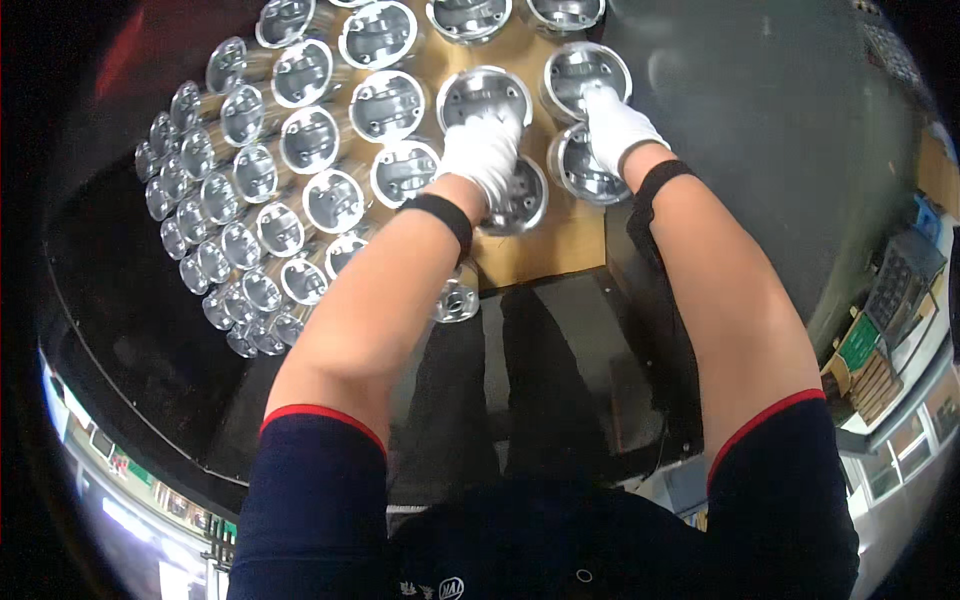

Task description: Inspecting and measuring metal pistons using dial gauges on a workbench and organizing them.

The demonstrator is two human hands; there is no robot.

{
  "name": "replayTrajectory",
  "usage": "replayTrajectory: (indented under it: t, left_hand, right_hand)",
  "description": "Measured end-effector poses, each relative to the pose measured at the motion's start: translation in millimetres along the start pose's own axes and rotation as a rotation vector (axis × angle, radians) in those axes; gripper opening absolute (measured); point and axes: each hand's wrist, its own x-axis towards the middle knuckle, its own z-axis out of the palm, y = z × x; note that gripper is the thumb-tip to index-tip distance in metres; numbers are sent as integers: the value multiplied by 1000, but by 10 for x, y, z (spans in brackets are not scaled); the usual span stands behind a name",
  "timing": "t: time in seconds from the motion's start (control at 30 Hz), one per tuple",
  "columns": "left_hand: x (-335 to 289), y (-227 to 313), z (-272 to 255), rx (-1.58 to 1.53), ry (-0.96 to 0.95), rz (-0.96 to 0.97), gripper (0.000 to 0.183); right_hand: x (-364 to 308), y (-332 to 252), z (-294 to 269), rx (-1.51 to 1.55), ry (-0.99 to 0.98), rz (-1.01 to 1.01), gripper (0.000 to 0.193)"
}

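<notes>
Left hand [482, 158]: white-gloved, over the near rim of the upper left piston [485, 93]; fingertips hidden, so we cannot tell whether it grips.
Right hand [618, 132]: gloved likewise, at the upper right piston [574, 78]; its closure we cannot tell either; gloves probably spare the metal fingermarks.
Nearer pair: lower left piston [528, 195] and lower right piston [583, 172], just below those.
Piston rows [388, 106]: ranged leftward, round faces up, presumably for reaching from above.
Tan board [540, 252]: beneath; likely cushioning.
</notes>
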Motion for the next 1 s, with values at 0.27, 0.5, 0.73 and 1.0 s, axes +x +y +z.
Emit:
replayTrajectory:
  t: [0.27, 0.5, 0.73, 1.0]
  left_hand:
    - [639, -211, 364, -50, 41, -78, 55]
    - [191, -179, 322, -38, 256, 94, 67]
    - [-2184, -539, -640, -401, 262, -206, 57]
    - [-5172, -1316, -1403, -232, 450, -973, 67]
  right_hand:
    - [679, 139, 331, -313, 118, -369, 54]
    - [520, 357, 490, -362, 494, -641, 62]
    - [-1008, 698, 480, -347, 9, -455, 72]
    - [-2301, 882, 161, -571, -204, -566, 57]
